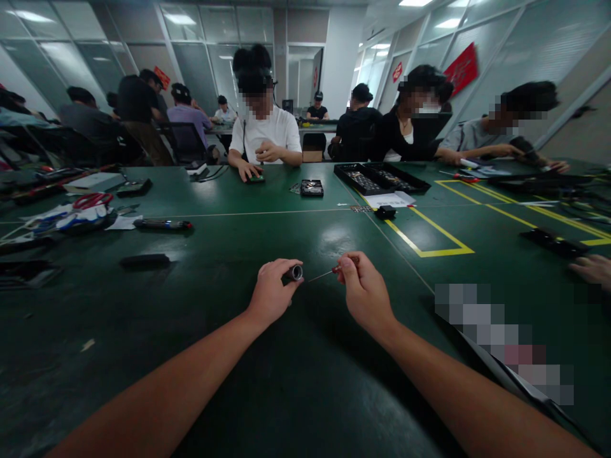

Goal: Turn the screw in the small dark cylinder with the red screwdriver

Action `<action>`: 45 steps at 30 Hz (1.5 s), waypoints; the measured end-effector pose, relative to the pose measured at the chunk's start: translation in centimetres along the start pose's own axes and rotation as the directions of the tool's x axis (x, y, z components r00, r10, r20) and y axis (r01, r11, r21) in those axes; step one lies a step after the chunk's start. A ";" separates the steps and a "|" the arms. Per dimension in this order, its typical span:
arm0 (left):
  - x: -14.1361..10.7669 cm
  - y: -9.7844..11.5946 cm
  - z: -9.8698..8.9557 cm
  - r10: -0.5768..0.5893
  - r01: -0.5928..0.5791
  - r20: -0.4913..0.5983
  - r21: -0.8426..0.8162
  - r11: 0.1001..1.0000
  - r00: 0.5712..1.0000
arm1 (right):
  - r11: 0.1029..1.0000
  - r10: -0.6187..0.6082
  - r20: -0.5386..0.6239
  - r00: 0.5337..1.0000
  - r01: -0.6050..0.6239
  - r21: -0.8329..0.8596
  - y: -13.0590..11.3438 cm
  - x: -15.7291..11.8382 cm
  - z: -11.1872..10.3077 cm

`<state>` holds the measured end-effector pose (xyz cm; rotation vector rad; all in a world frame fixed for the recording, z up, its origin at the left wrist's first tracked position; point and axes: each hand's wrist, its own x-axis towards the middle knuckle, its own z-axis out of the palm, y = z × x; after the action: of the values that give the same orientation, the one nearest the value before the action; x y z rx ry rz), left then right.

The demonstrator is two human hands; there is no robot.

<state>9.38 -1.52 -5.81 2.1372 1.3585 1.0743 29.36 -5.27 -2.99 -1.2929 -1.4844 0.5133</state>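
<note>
My left hand [272, 289] is closed around a dark cylindrical tube [296, 273], whose round open end faces me and to the right. Most of the tube is hidden behind my fingers. In my right hand [363, 286] I grip a small screwdriver [324, 275] by its reddish-brown handle. Its thin metal shaft points left toward the tube, with a short gap between the tip and the tube's mouth. Both hands are held above the green table [267, 381].
Left lie a dark pen-like tool [163, 224], a black case [144, 261] and red-handled scissors [93, 201]. Ahead are a small black box [312, 187], a compartmented black tray [382, 178] and a black block [386, 212]. A co-worker's hand [592, 268] reaches in from the right.
</note>
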 end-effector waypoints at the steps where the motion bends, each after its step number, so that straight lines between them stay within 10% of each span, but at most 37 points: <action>1: 0.0 0.1 0.0 -0.007 0.007 -0.006 -0.017 1.000 1.000 | 1.000 0.003 0.000 1.000 -0.003 -0.002 0.0 0.0 0.0; 9: 0.5 1.7 -1.8 -0.009 0.008 -0.003 -0.097 0.995 1.000 | 1.000 0.006 -0.002 1.000 -0.006 0.000 -0.1 0.1 0.0; 19: 0.7 3.6 -7.1 -0.225 0.196 0.510 0.110 0.974 0.830 | 1.000 0.011 0.017 1.000 -0.011 0.001 -0.3 0.1 -0.2; 35: -0.8 2.4 -4.8 -0.244 -0.029 0.545 0.443 0.896 0.802 | 1.000 0.000 0.038 0.999 0.000 0.000 -0.5 0.1 -0.2; 45: 1.3 -1.4 -10.4 -0.506 0.557 0.329 -0.078 0.827 0.797 | 1.000 -0.023 0.062 0.998 0.024 -0.003 -0.5 0.0 -0.1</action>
<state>0.86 -0.49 0.37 1.5568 1.5239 0.5876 29.28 -5.47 -2.55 -1.2713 -1.5509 0.5395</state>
